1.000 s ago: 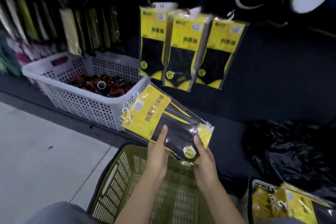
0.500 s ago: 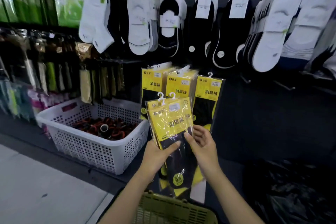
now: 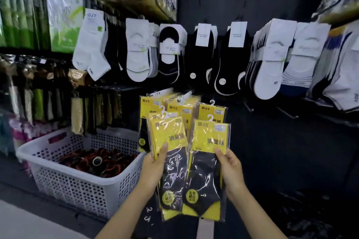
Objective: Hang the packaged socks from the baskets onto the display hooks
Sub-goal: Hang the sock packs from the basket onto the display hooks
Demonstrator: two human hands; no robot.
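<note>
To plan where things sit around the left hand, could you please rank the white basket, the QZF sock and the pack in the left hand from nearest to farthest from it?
1. Pack, gripped by the left hand.
2. White basket, just left of it.
3. QZF sock, hanging upper left.

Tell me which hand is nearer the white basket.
Left. The left hand holds a sock pack just beside the white basket; the right hand is farther right.

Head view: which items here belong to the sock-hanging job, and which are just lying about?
Job:
left hand
right hand
left-held sock packs
right-held sock pack
hung yellow packs

Lying about:
white basket
white ankle socks
black no-show socks
</note>
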